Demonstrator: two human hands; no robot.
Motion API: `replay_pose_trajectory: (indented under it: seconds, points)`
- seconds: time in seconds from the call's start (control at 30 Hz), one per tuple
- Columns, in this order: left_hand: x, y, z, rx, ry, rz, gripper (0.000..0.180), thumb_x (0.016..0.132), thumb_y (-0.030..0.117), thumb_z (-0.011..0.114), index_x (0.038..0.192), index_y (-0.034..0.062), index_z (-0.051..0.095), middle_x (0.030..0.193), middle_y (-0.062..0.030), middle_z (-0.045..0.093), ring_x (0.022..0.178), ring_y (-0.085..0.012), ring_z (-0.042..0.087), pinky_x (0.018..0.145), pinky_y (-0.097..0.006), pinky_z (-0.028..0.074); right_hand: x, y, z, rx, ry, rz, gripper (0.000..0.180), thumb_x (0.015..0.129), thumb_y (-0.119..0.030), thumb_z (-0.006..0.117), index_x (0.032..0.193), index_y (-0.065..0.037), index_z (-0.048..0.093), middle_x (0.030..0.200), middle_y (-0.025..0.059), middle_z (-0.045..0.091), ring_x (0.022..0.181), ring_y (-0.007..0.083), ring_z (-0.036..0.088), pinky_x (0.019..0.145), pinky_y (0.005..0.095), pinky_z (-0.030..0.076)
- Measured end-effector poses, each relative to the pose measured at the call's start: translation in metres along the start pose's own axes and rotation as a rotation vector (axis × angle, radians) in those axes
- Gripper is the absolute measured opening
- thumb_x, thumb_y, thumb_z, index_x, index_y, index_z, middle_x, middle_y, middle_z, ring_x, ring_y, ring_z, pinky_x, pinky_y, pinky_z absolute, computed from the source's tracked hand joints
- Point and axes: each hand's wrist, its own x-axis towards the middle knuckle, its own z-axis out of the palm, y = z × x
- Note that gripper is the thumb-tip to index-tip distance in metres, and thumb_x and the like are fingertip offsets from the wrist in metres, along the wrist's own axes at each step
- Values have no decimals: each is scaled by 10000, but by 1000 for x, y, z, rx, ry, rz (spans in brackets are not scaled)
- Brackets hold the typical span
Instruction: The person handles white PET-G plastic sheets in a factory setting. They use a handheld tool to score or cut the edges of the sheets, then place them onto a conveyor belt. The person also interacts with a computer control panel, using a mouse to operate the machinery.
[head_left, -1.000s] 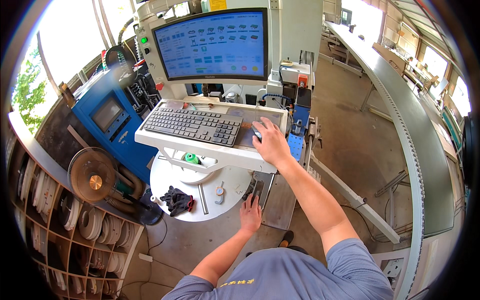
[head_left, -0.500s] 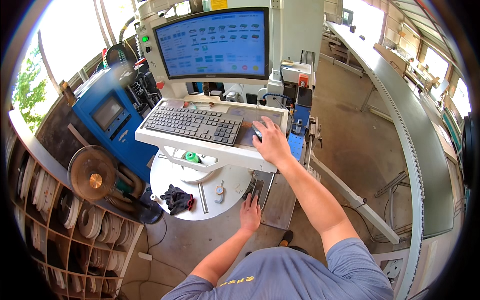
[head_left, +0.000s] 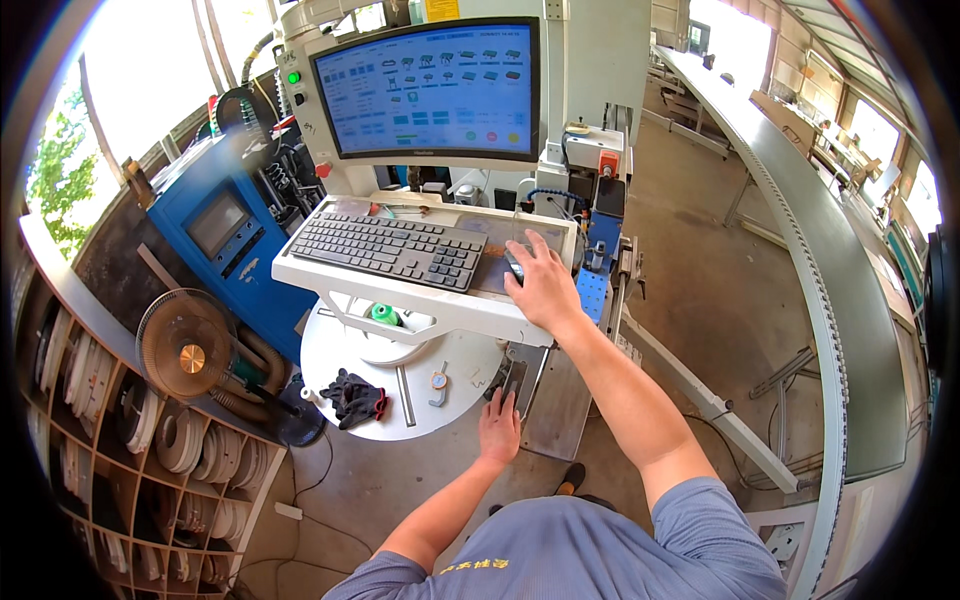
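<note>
Right hand point(head_left: 541, 286) cups the mouse point(head_left: 514, 263) at the shelf's point(head_left: 400, 297) right edge; left hand point(head_left: 499, 428) rests flat, holding nothing, on the round table's point(head_left: 345, 350) rim above concrete floor point(head_left: 700, 290).

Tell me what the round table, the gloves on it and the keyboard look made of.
Round table: probably painted metal or laminate, smooth white, slight sheen. Gloves: knitted fabric, dark with red trim, limp and crumpled. Keyboard: matte dark grey plastic, moulded keys. The left hand rests at the table's edge.

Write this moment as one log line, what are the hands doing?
right hand on mouse | left hand on round white table edge | monitor on
</note>
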Motion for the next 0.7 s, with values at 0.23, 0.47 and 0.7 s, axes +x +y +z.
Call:
replay_pose_trajectory:
  seconds: [0.23, 0.47, 0.7]
  points:
    - [-1, -1, 0, 5, 10, 7, 395, 936, 165, 550, 1308, 33, 538, 1396, -221, 482, 1121, -410, 525, 962, -473, 446, 0, -1, -1, 11, -3, 0, 472, 878, -250, 612, 1320, -93, 563, 1462, 193, 408, 1236, 367, 504, 1027, 438, 450]
    - [0, -1, 0, 11, 1, 7, 397, 939, 168, 549, 1314, 39, 533, 1405, -216, 475, 1126, -405, 525, 960, -469, 451, 0, 1, 1, 5, -5, -5, 432, 877, -247, 613, 1277, -86, 593, 1465, 198, 404, 1242, 370, 497, 1030, 440, 448]
    - [0, 0, -1, 8, -15, -7, 400, 947, 180, 538, 1325, 47, 529, 1410, -209, 474, 1127, -403, 527, 960, -468, 452, 0, -1, -1, 11, -19, 4, 436, 877, -243, 612, 1283, -86, 590, 1465, 207, 400, 1242, 375, 495, 1034, 441, 444]
